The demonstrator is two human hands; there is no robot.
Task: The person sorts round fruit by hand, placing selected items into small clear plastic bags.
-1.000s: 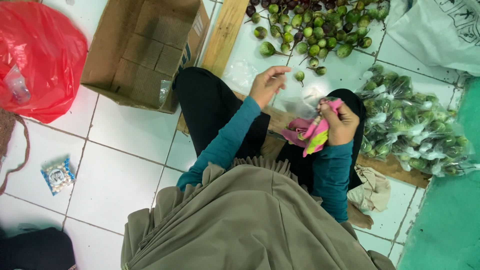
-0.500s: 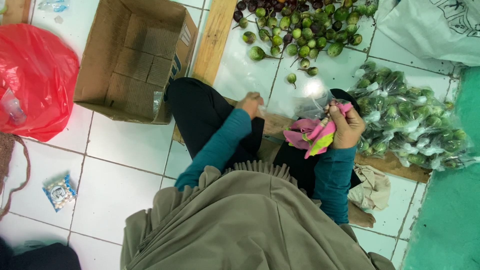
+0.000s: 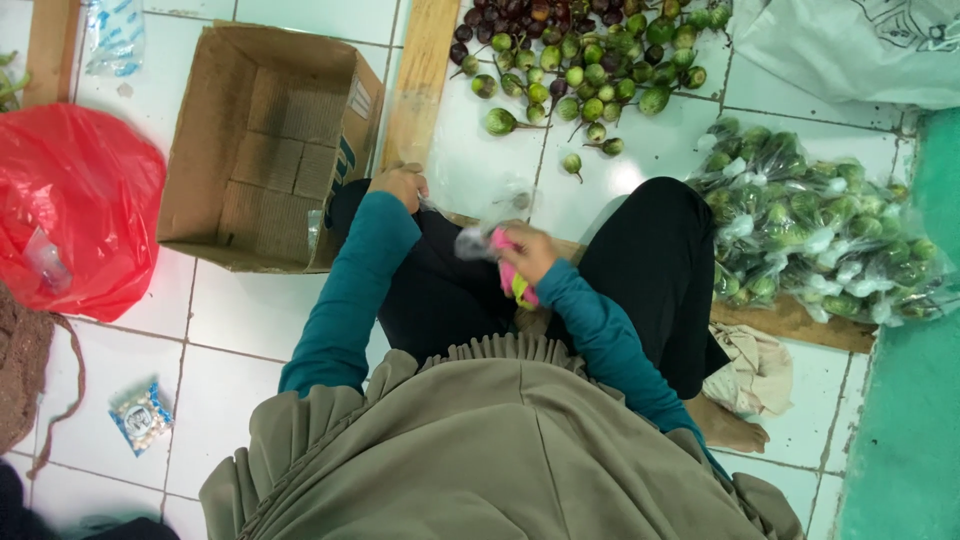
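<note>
I sit on a white tiled floor in black trousers and teal sleeves. My right hand [image 3: 527, 252], over my lap, is closed on a pink and green tool [image 3: 512, 280] and the crumpled end of a clear plastic bag [image 3: 472, 241]. My left hand [image 3: 399, 184] has its fingers curled by the corner of an open cardboard box [image 3: 262, 150]; a thin stretch of the clear plastic seems to run from it to the right hand. Loose small green eggplants [image 3: 590, 75] lie on the tiles beyond my knees.
Packed clear bags of green eggplants [image 3: 820, 235] are heaped on the right, with a white sack [image 3: 860, 40] behind them. Dark purple fruits [image 3: 520, 15] lie at the far edge. A wooden plank [image 3: 420, 80], a red plastic bag [image 3: 75, 210], a small packet [image 3: 142, 418] and a crumpled cloth [image 3: 755, 372] surround me.
My left hand came back from the loose eggplants and moved left to the box corner. My right hand, with the pink and green tool, dropped left over my lap.
</note>
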